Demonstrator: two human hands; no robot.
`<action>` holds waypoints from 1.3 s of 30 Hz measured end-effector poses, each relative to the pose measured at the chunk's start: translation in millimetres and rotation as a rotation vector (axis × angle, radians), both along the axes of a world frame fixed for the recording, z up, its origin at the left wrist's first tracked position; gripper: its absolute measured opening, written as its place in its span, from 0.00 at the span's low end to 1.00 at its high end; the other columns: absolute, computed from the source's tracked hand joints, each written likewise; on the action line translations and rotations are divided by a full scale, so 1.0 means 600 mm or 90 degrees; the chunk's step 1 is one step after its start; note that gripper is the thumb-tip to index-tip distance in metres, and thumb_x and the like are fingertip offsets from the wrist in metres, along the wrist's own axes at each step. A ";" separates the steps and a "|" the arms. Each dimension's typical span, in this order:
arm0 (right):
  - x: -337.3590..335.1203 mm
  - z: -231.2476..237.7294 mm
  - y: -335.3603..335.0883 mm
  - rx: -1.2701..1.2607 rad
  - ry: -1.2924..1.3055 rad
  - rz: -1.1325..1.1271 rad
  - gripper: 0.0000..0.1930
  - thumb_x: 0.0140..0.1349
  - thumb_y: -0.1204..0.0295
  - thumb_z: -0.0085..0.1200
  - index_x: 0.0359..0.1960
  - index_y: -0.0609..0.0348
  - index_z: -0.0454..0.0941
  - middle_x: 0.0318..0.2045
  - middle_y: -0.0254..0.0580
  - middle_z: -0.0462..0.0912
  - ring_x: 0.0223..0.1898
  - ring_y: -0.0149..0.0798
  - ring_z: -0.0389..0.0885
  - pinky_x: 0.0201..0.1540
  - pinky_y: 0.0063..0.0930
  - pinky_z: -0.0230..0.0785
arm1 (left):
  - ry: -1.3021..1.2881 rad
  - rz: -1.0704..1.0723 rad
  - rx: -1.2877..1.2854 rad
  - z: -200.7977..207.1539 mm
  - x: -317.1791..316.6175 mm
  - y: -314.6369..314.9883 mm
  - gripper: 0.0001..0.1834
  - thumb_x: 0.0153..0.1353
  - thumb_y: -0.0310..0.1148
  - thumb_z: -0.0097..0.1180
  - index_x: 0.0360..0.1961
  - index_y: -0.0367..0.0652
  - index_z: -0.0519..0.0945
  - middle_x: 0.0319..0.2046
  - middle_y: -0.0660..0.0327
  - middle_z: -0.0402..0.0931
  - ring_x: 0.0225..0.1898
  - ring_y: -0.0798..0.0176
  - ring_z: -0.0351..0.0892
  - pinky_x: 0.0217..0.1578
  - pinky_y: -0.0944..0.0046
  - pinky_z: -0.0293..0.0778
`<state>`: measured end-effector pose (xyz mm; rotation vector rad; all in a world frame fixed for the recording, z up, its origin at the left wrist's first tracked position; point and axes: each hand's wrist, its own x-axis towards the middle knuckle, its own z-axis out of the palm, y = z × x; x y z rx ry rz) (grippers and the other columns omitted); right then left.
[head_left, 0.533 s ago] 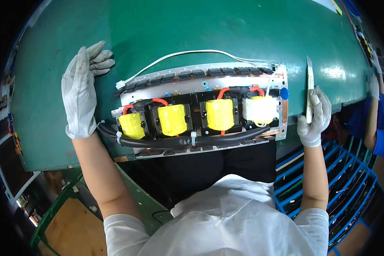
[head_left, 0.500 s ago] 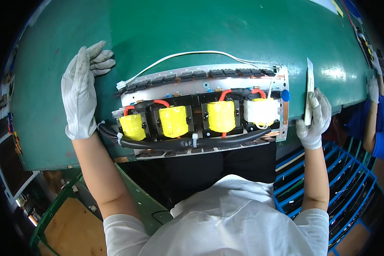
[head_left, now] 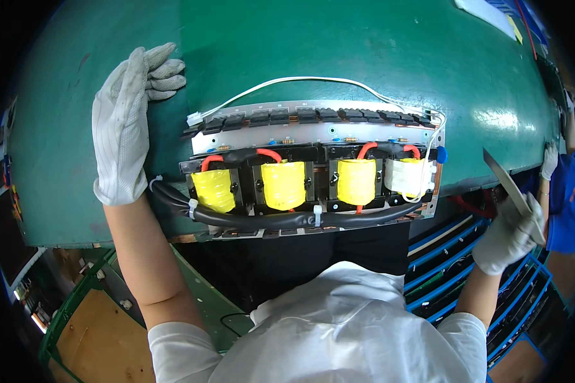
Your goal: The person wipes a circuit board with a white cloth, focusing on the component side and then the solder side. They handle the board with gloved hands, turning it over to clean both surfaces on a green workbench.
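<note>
A circuit board assembly [head_left: 281,138] lies along the bench's near edge. On it sit yellow-wrapped coils [head_left: 283,186], with a white-wrapped coil [head_left: 407,177] at the right end. Black cable [head_left: 268,221] bound with white ties runs along its near side, and a thin white lead [head_left: 294,79] arches over its far side. To the left, my gloved left hand [head_left: 122,131] rests on the bench, fingers loosely bent and holding nothing. My gloved right hand [head_left: 506,237] is closed around a slim knife [head_left: 506,183], its pointed blade tilted up and leftward.
The green bench [head_left: 377,45] spreads beyond the board. Below its right edge stands a blue slatted rack [head_left: 441,281]. At far right, another person's gloved hand [head_left: 549,161] touches the bench. A wooden-seated, green-framed piece [head_left: 102,338] is at lower left.
My right hand has moved right and toward me, past the bench edge, carrying the knife, which now leans left. My left hand stays beside the board. The whole view has shifted slightly.
</note>
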<state>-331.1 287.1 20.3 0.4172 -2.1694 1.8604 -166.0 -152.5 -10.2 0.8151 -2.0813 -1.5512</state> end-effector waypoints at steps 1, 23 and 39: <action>0.004 0.018 -0.003 -0.048 -0.020 -0.004 0.17 0.64 0.58 0.53 0.38 0.62 0.74 0.29 0.34 0.71 0.27 0.30 0.67 0.32 0.24 0.66 | 0.010 0.011 0.003 0.000 0.002 0.001 0.28 0.68 0.47 0.45 0.49 0.27 0.76 0.37 0.51 0.80 0.36 0.68 0.78 0.41 0.71 0.71; 0.050 0.070 -0.127 0.440 -0.047 0.551 0.16 0.45 0.53 0.66 0.22 0.49 0.77 0.21 0.35 0.75 0.25 0.41 0.75 0.30 0.35 0.67 | 0.027 0.020 0.032 0.007 0.000 0.004 0.25 0.66 0.47 0.50 0.46 0.32 0.79 0.36 0.53 0.82 0.35 0.68 0.79 0.39 0.71 0.72; 0.042 0.067 -0.133 0.472 -0.049 0.579 0.13 0.44 0.55 0.66 0.23 0.48 0.83 0.23 0.35 0.80 0.29 0.44 0.78 0.35 0.37 0.68 | 0.009 0.031 0.017 0.009 -0.006 0.008 0.27 0.67 0.48 0.47 0.47 0.28 0.78 0.35 0.55 0.81 0.33 0.70 0.77 0.39 0.72 0.71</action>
